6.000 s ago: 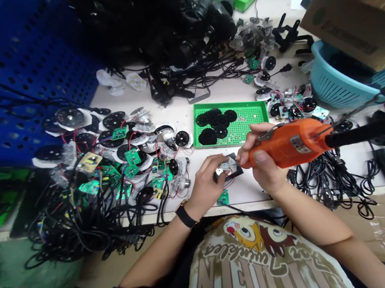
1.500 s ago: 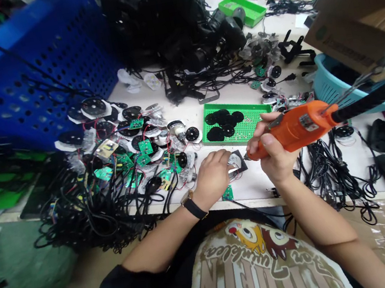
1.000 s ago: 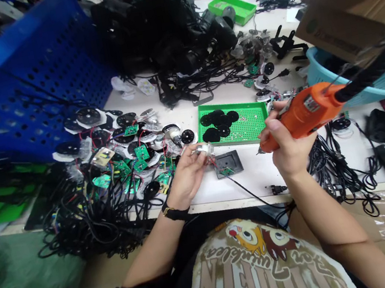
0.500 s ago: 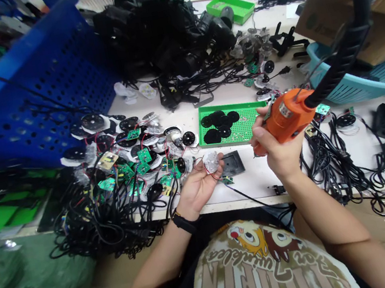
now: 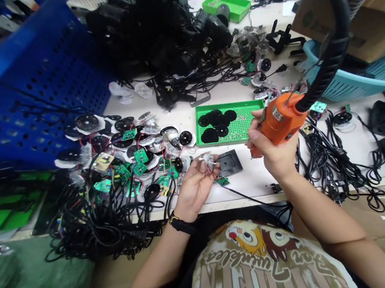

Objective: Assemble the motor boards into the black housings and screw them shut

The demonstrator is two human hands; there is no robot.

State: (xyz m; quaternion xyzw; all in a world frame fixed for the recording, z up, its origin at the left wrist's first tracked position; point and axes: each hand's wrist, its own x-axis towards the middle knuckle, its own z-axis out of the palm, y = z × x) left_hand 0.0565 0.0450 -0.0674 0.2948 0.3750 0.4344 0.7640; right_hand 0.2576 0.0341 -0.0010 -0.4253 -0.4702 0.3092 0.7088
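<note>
My left hand [image 5: 196, 188] lies palm up above the white table edge, its fingers holding a small clear plastic part [image 5: 208, 161] with thin red and black wires. A small green circuit board [image 5: 222, 181] hangs from those wires on the tabletop. My right hand [image 5: 271, 150] is shut around an orange electric screwdriver [image 5: 279, 119], whose black cable rises to the upper right. Its tip points down near a black square jig [image 5: 228, 163], touching nothing I can see. That jig lies between my hands, with nothing on it.
A green perforated tray [image 5: 211, 125] holding black discs stands just beyond my hands. Heaped discs, boards and black cables [image 5: 120, 176] fill the left, beside a blue perforated crate [image 5: 57, 93]. Cable bundles [image 5: 332, 154], a light blue basket [image 5: 364, 81] and a cardboard box [image 5: 335, 4] lie right.
The clear part has left the black jig and now sits in my left hand, which has turned palm up. The screwdriver has swung more upright and moved left.
</note>
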